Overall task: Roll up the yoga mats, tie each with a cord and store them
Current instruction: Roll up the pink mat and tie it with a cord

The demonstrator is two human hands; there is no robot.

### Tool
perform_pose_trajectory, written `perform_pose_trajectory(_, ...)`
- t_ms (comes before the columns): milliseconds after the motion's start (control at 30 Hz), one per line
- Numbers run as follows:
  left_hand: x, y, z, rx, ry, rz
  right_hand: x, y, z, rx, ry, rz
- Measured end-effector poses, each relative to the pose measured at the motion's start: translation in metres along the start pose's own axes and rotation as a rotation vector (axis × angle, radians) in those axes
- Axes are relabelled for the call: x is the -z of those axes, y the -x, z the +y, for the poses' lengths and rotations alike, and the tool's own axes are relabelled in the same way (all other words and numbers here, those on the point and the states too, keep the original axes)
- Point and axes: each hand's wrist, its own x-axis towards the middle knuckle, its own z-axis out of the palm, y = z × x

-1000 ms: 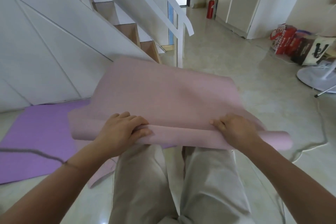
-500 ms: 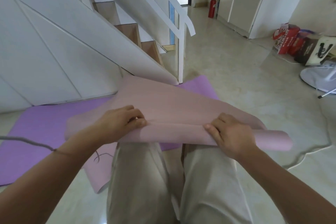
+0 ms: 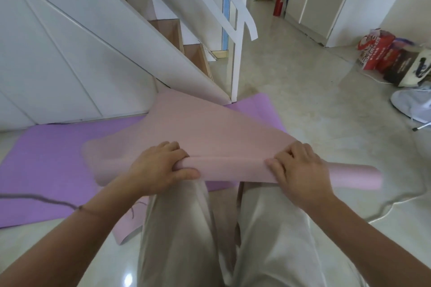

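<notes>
The floor [image 3: 303, 105] is pale, glossy tile. A purple mat [image 3: 46, 170] lies flat on it below the stairs, and a loose end of the pink mat [image 3: 127, 233] curls onto the tile at its near edge. A white cable [image 3: 396, 202] snakes across on the right, and printed bags [image 3: 377, 53] and a red fire extinguisher [image 3: 278, 2] stand by the walls

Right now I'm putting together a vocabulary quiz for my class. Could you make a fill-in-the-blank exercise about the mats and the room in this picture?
1. The partly rolled mat gripped by the left hand and the right hand is coloured ___.
2. The purple mat lies spread flat on the ___.
3. The fire extinguisher standing by the far wall is coloured ___.

Missing words: pink; floor; red.
</notes>
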Motion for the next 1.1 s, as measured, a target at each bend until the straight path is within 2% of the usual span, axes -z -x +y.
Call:
perform_pose_trajectory(100, 0.015, -0.027, -0.006, 0.117, 0.142, -0.195, -0.006, 0.015, 0.001, 0.034, 0.0, -0.054)
perform_pose_trajectory(167, 0.018, -0.04, -0.007, 0.145, 0.181, -0.23, -0.003, 0.0, 0.005, 0.03, -0.019, -0.071)
perform_pose_trajectory(200, 0.018, -0.044, -0.007, 0.151, 0.168, -0.234, 0.002, -0.011, 0.007, 0.011, -0.026, -0.138)
perform_pose_trajectory(267, 0.017, -0.044, -0.006, 0.128, 0.099, -0.198, 0.005, -0.034, 0.015, -0.004, -0.086, -0.308)
perform_pose_trajectory(333, 0.01, -0.037, -0.006, 0.053, -0.029, -0.114, 0.004, -0.048, 0.022, 0.012, -0.183, -0.405)
perform_pose_trajectory(433, -0.002, -0.026, -0.006, -0.055, -0.261, -0.029, 0.009, -0.061, 0.023, 0.097, -0.177, -0.4)
perform_pose_trajectory(567, 0.026, -0.006, -0.006, -0.088, -0.217, 0.059, 0.038, -0.057, 0.014, 0.204, -0.099, -0.333)
perform_pose_trajectory(633, 0.042, 0.017, 0.001, -0.108, -0.157, -0.021, 0.052, -0.034, 0.012, 0.227, -0.114, -0.379)
perform_pose_trajectory(733, 0.038, 0.049, 0.024, -0.152, -0.139, -0.246, 0.052, 0.011, 0.008, 0.26, -0.229, -0.458)
perform_pose_trajectory(833, 0.015, 0.067, 0.042, -0.125, -0.062, -0.385, 0.04, 0.045, 0.009, 0.257, -0.172, -0.555)
perform_pose_trajectory(867, 0.009, 0.069, 0.045, -0.128, -0.057, -0.399, 0.036, 0.054, 0.009, 0.269, -0.146, -0.51)
perform_pose_trajectory(967, 0.002, 0.075, 0.045, -0.117, -0.035, -0.389, 0.037, 0.069, 0.003, 0.216, -0.067, -0.211)
perform_pose_trajectory(1033, 0.007, 0.081, 0.047, -0.12, -0.015, -0.403, 0.04, 0.075, -0.006, 0.132, -0.059, -0.127)
perform_pose_trajectory(1100, 0.011, 0.092, 0.052, -0.125, 0.023, -0.437, 0.042, 0.089, -0.012, 0.127, -0.04, -0.072)
